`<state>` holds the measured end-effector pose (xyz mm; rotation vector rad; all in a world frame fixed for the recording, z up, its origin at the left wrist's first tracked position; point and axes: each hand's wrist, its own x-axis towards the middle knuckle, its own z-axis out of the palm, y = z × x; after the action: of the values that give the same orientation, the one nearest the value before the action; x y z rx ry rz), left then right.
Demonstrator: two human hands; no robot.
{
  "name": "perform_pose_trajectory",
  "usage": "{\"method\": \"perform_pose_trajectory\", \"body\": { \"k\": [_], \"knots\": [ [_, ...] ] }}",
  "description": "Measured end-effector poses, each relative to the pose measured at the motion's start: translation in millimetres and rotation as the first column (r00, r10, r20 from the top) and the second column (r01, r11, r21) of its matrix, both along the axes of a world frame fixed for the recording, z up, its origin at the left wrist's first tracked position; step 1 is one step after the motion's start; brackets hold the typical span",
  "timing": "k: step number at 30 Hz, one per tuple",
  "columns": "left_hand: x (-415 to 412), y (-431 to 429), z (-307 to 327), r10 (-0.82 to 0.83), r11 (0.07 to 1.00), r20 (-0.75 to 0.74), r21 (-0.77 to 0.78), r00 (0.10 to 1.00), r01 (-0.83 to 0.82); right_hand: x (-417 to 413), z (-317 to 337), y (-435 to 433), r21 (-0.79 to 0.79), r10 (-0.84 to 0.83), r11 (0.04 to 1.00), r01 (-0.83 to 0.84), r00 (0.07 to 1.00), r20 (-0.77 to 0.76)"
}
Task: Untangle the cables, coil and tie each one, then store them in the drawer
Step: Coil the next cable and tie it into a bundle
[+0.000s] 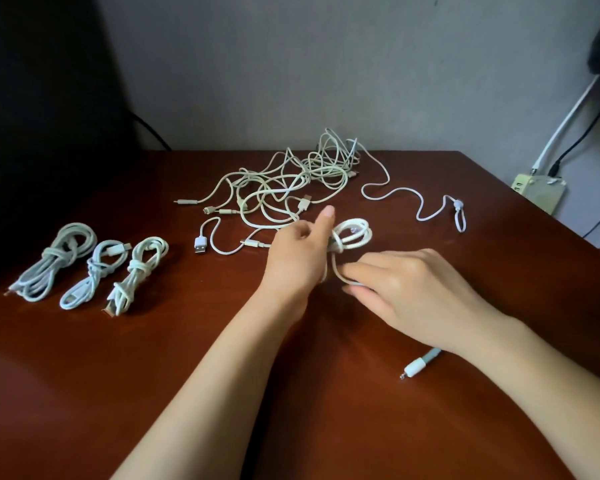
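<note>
My left hand (pixel 298 258) is in the middle of the table (pixel 118 375), back toward me, thumb sticking up. Its fingers curl round a white cable (pixel 352 233) gathered into a small coil, and the loops bulge out on the hand's right side. One strand drops from the coil toward me. My right hand (pixel 406 292) reaches in from the right with its fingers nearly straight, and the fingertips (pixel 352 275) nip that strand just below the coil. I cannot see my right thumb.

On the near side of my right wrist a plug end (pixel 418 367) lies on the wood. The wrist hides where its cord leads.

Three tied bundles (pixel 96 271) lie side by side on the left, well apart from my hands, each knotted round its own middle.

Beyond my hands, toward the wall, a tangle (pixel 291 181) of pale cables sprawls over the table, its loops crossing one another. A USB plug (pixel 200 244) at its near left edge points toward me.

To the right of the tangle a loose cable (pixel 395 194) snakes outward and ends in a small tied loop.

Off the table's far right corner sits a power strip (pixel 537 192) with leads plugged in.
</note>
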<state>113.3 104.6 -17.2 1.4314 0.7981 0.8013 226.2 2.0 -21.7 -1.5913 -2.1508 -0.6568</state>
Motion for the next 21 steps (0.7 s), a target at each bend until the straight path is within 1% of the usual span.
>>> {"method": "perform_pose_trajectory", "body": {
  "k": [1, 2, 5, 8, 10, 13, 15, 18, 21],
  "knots": [
    [0, 1, -2, 0.027, 0.994, -0.061, 0.106, 0.998, -0.021, 1, 2, -1, 0.023, 0.02, 1.0, -0.02, 1.0, 0.0],
    [0, 1, -3, 0.047, 0.983, -0.096, 0.18, 0.994, -0.029, 2, 3, -2, 0.047, 0.033, 0.998, -0.033, 0.999, -0.001],
    [-1, -2, 0, 0.06, 0.951, -0.151, 0.309, 0.987, -0.01, 4, 8, -4, 0.124, 0.052, 0.991, -0.051, 0.999, -0.002],
    [-2, -5, 1, 0.071, 0.875, -0.243, 0.481, 0.967, 0.057, 9, 12, -5, 0.199, 0.074, 0.977, -0.072, 0.997, -0.005],
    [-3, -7, 1, 0.02, 0.829, -0.265, 0.543, 0.964, 0.132, 13, 12, -4, 0.225, 0.109, 0.969, -0.099, 0.993, -0.034],
    [-6, -9, 3, -0.075, 0.775, -0.289, 0.585, 0.954, 0.238, 17, 13, -3, 0.253, 0.129, 0.963, -0.094, 0.984, -0.125],
    [-6, -9, 3, -0.136, 0.763, -0.288, 0.58, 0.948, 0.286, 21, 14, -3, 0.255, 0.117, 0.965, -0.059, 0.968, -0.222],
    [-4, -11, 3, -0.237, 0.762, -0.264, 0.546, 0.935, 0.348, 27, 15, -4, 0.202, 0.099, 0.979, -0.022, 0.921, -0.377],
    [-2, -11, 1, -0.333, 0.796, -0.21, 0.46, 0.919, 0.394, 30, 16, -3, 0.172, 0.09, 0.985, -0.005, 0.865, -0.494]
  ]
}}
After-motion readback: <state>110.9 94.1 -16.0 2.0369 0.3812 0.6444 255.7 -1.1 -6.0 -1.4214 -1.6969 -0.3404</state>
